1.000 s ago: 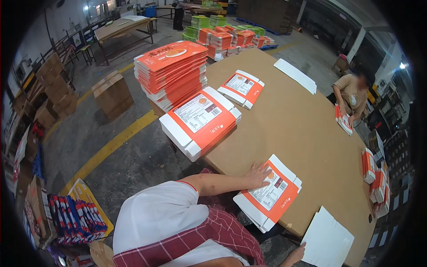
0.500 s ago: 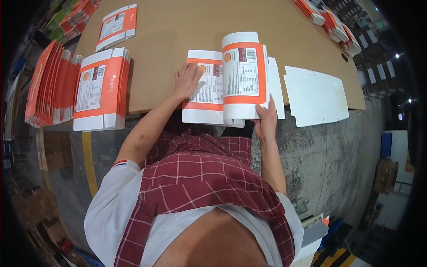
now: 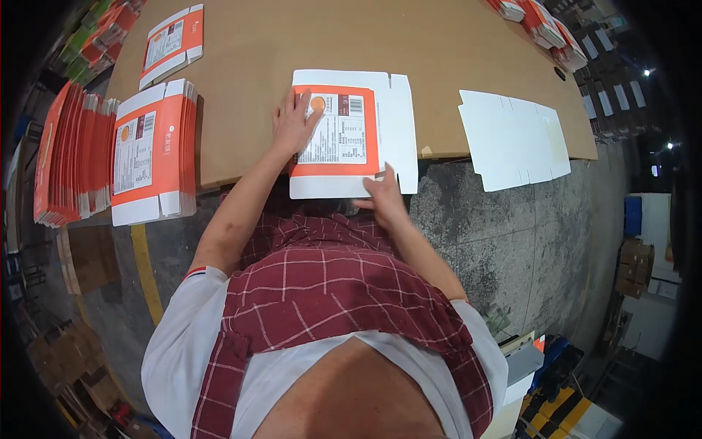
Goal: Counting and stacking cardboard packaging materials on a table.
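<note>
In the head view, the orange-and-white flat carton (image 3: 344, 135) is lying at the near edge of the brown desk (image 3: 307, 36) — overhanging it slightly. The left hand (image 3: 292, 124) is pressing flat, fingers spread, on the carton's left part, while the right hand (image 3: 384, 197) is pinching its near edge — a stack of like cartons (image 3: 150, 150) is sitting well to the carton's left.

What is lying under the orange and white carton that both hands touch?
The flat carton lies on the brown table, its near edge overhanging the grey floor. The left hand presses its top; the right hand holds its near edge. Anything under it is covered.
</note>
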Demonstrator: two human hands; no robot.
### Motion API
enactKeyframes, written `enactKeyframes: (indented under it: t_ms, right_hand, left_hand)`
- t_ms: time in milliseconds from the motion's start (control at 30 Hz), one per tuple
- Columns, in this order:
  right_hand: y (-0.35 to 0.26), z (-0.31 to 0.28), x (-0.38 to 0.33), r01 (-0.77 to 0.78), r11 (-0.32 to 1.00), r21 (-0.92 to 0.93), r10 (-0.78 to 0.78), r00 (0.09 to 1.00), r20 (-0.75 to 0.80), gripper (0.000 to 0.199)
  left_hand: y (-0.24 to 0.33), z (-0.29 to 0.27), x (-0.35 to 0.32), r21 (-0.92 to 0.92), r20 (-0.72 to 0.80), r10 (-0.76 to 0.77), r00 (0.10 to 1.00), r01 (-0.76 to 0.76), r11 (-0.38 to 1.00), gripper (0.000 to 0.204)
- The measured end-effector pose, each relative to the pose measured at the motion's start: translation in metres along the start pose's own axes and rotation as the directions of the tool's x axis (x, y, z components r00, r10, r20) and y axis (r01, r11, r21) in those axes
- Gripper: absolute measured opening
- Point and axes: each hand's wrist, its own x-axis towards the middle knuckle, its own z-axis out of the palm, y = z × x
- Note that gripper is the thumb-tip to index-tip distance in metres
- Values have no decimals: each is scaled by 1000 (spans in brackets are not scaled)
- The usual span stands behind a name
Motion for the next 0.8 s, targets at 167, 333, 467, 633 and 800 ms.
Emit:
enactKeyframes:
  t_ms: [167, 333, 467, 633, 800]
  right_hand:
    - [-40, -76, 13, 200, 523, -828, -597, 780, -188, 37]
    - [-3, -118, 86, 572, 302, -762, -541, 761, 357, 49]
    - [-50, -86, 83, 363, 457, -812, -341, 915, 218, 53]
    - [-83, -29, 93, 605, 524, -599, -488, 790, 372, 58]
    - [-33, 4, 136, 353, 60, -934, -480, 831, 283, 67]
  left_hand:
    - [1, 4, -4, 176, -3, -34, 999, 34, 984, 59]
    - [7, 5, 0, 233, 38, -40, 998, 30, 972, 60]
    - [3, 6, -3, 261, 39, -27, 999, 15, 965, 61]
    - [3, 10, -1, 271, 28, -28, 999, 19, 962, 61]
    - [1, 10, 6, 282, 5, 17, 1000, -18, 959, 60]
